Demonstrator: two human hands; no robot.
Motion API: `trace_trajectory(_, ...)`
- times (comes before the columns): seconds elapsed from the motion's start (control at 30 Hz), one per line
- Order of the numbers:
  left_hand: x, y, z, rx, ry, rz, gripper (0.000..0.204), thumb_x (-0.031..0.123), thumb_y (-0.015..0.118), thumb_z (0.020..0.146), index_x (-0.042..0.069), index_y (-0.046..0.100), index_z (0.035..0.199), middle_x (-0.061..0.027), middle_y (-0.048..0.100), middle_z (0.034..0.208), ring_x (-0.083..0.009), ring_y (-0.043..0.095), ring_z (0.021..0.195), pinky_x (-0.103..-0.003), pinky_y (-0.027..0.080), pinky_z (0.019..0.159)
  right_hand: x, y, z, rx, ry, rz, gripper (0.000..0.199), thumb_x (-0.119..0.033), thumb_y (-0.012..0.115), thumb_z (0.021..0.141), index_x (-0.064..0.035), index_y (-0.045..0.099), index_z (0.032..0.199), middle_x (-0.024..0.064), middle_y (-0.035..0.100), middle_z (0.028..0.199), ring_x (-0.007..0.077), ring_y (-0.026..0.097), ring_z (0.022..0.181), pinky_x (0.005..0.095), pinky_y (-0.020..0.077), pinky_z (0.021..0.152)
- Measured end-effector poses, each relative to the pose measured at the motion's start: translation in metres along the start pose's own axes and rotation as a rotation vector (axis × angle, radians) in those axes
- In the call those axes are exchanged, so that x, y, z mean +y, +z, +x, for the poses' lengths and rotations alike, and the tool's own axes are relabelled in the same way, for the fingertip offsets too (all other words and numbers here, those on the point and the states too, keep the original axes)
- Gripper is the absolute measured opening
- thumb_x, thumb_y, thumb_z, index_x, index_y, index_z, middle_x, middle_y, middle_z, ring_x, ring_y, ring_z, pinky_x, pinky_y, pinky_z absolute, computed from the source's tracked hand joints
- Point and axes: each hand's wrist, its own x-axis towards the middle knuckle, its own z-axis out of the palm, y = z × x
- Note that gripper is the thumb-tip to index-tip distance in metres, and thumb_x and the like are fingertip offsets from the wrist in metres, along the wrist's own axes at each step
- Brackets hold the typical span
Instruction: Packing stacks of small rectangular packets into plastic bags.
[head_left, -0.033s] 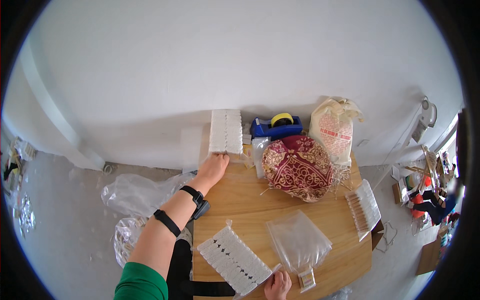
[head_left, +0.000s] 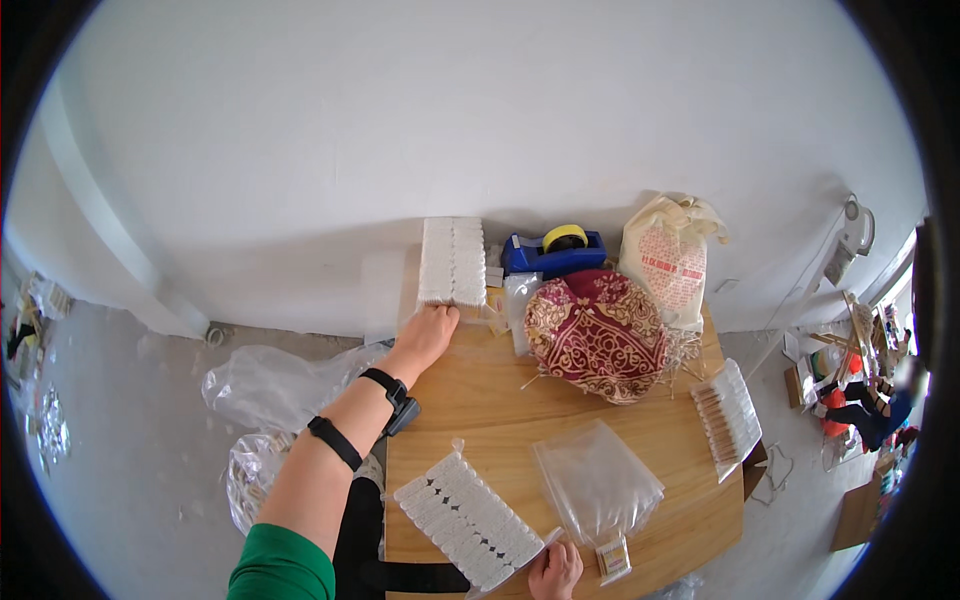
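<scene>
My left hand (head_left: 428, 335) reaches across the table to a tall white stack of ribbed packs (head_left: 452, 262) against the wall. Its curled fingers are at the stack's lower front edge; the fingertips are partly hidden. Near the front edge of the table lies a white ribbed pack (head_left: 470, 520) in clear plastic, with a row of dark gaps along it. My right hand (head_left: 556, 572), closed, is at this pack's right corner and pinches the plastic there. Beside it are a pile of flat clear plastic bags (head_left: 598, 480) and a small wrapped packet (head_left: 613, 558).
A blue tape dispenser (head_left: 553, 255), a maroon patterned cloth bundle (head_left: 597, 337) and a cream drawstring bag (head_left: 663, 262) stand at the back. Another white pack with brown sticks (head_left: 726, 418) sits at the right edge. Clear plastic (head_left: 280, 383) lies left of the wooden table (head_left: 470, 400). A person (head_left: 880, 410) sits far right.
</scene>
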Motion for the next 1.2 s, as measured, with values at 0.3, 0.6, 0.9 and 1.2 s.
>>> trace_trajectory(0.3, 0.012, 0.010, 0.002, -0.009, 0.058, -0.019, 0.013, 0.011, 0.051, 0.085, 0.002, 0.059, 0.079, -0.0176, 0.065, 0.078, -0.0345, 0.065, 0.071, -0.043, 0.053, 0.064, 0.001, 0.005, 0.001, 0.088, -0.056, -0.027, 0.006, -0.009, 0.059, 0.080, -0.0042, 0.056, 0.079, 0.0163, 0.054, 0.078, 0.0387, 0.055, 0.073, 0.0465, 0.0462, 0.062)
trace_trajectory(0.6, -0.002, 0.003, 0.032, -0.190, 0.010, -0.035, 0.016, 0.017, 0.056, 0.078, 0.008, 0.069, 0.079, -0.0148, 0.068, 0.079, -0.0337, 0.066, 0.076, -0.045, 0.052, 0.066, 0.000, 0.007, -0.001, 0.071, -0.058, -0.048, 0.006, -0.009, 0.059, 0.080, -0.0045, 0.057, 0.079, 0.0162, 0.055, 0.078, 0.0389, 0.055, 0.073, 0.0464, 0.0464, 0.063)
trace_trajectory(0.9, 0.009, 0.006, 0.027, -0.135, -0.027, -0.030, 0.015, 0.017, 0.058, 0.076, 0.010, 0.071, 0.075, -0.0130, 0.069, 0.078, -0.0329, 0.066, 0.076, -0.044, 0.052, 0.066, 0.006, 0.009, 0.000, 0.068, -0.027, -0.019, 0.006, -0.010, 0.060, 0.081, -0.0047, 0.057, 0.079, 0.0154, 0.055, 0.078, 0.0377, 0.056, 0.074, 0.0462, 0.0467, 0.064)
trace_trajectory(1.2, 0.016, -0.006, -0.001, -0.103, 0.004, -0.053, 0.021, 0.024, 0.059, 0.082, 0.007, 0.067, 0.074, -0.0166, 0.066, 0.077, -0.0356, 0.065, 0.073, -0.047, 0.051, 0.065, 0.005, 0.008, -0.002, 0.114, -0.084, -0.003, 0.008, -0.011, 0.060, 0.081, -0.0052, 0.056, 0.079, 0.0165, 0.054, 0.078, 0.0387, 0.054, 0.072, 0.0467, 0.0466, 0.062)
